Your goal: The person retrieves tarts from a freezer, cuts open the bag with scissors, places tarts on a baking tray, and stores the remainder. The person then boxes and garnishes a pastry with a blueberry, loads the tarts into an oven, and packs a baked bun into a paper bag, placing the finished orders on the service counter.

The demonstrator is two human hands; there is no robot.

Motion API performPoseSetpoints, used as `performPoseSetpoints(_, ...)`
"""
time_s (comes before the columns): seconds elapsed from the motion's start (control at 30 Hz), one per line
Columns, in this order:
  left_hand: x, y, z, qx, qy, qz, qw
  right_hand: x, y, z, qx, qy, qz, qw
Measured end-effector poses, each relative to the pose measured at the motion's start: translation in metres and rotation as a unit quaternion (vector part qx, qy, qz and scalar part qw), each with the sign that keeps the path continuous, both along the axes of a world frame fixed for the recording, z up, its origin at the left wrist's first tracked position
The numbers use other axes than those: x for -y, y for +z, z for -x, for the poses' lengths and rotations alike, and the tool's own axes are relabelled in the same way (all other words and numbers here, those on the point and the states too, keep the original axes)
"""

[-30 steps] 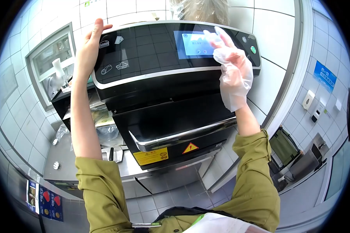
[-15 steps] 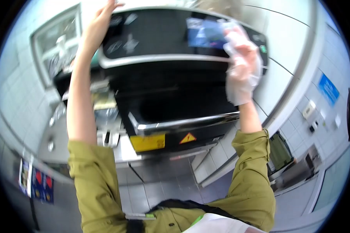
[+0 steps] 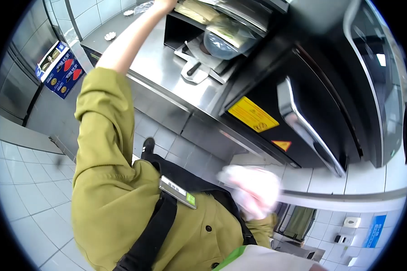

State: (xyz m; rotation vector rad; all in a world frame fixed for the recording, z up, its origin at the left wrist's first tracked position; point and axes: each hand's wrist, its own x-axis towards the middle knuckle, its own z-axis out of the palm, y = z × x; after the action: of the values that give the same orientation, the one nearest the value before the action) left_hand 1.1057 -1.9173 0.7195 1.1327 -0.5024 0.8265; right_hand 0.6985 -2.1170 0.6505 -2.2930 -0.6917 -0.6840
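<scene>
My bare left hand (image 3: 166, 4) reaches to the top edge of the view, beside a shelf with flat packets (image 3: 199, 11). Its fingers are cut off or hidden, so what they touch does not show. In front of my waist is my right hand (image 3: 253, 192), wearing a loose clear plastic glove and smeared by motion; its fingers cannot be made out. The black oven (image 3: 312, 90) stands to the right with its door closed. Its long metal handle (image 3: 305, 124) is apart from both hands.
Below the shelf, a clear plastic tub (image 3: 221, 45) and a white paddle-like tool (image 3: 195, 71) lie on the steel counter (image 3: 151, 56). Further left is a blue printed carton (image 3: 63, 72). Tiled floor (image 3: 172, 147) shows under the counter.
The view has turned left, putting the oven on the right. My right hand has come down from the oven's screen to my waist. My left hand now appears beside the shelf.
</scene>
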Motion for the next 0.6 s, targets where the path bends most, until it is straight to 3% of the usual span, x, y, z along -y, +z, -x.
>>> performPoseSetpoints(0.07, -0.029, -0.071, -0.033, -0.119, -0.036, -0.039, 0.992, -0.032, -0.04, -0.054, -0.188, -0.038, -0.102, 0.976)
performPoseSetpoints(0.13, -0.042, -0.119, -0.045, -0.11, 0.025, -0.128, 0.985, -0.062, -0.08, -0.107, -0.221, -0.144, -0.202, 0.943)
performPoseSetpoints(0.17, -0.053, -0.142, -0.058, -0.094, -0.006, -0.168, 0.981, -0.064, -0.108, -0.132, -0.202, -0.15, -0.195, 0.948)
performPoseSetpoints(0.2, -0.058, -0.161, -0.072, -0.113, -0.021, -0.179, 0.977, -0.081, -0.123, -0.155, -0.254, -0.131, -0.401, 0.87)
performPoseSetpoints(0.27, -0.075, -0.183, -0.102, -0.142, -0.104, -0.29, 0.941, -0.106, -0.126, -0.215, -0.315, -0.142, -0.496, 0.797)
performPoseSetpoints(0.3, -0.079, -0.185, -0.112, -0.168, -0.108, -0.367, 0.909, -0.111, -0.142, -0.239, -0.322, -0.193, -0.446, 0.812)
performPoseSetpoints(0.33, -0.082, -0.186, -0.135, -0.067, -0.069, -0.445, 0.891, -0.128, -0.137, -0.264, -0.325, -0.218, -0.434, 0.811)
performPoseSetpoints(0.4, -0.073, -0.192, -0.171, 0.14, 0.005, -0.57, 0.809, -0.149, -0.122, -0.302, -0.289, -0.228, -0.275, 0.888)
performPoseSetpoints(0.47, -0.038, -0.148, -0.171, 0.251, -0.083, -0.569, 0.779, -0.164, -0.117, -0.33, -0.241, -0.189, -0.26, 0.916)
performPoseSetpoints(0.53, 0.008, -0.133, -0.156, 0.371, -0.184, -0.504, 0.758, -0.171, -0.109, -0.343, -0.237, -0.221, -0.234, 0.916)
performPoseSetpoints(0.6, 0.054, -0.129, -0.133, 0.392, -0.285, -0.464, 0.741, -0.174, -0.114, -0.351, -0.209, -0.257, -0.267, 0.905)
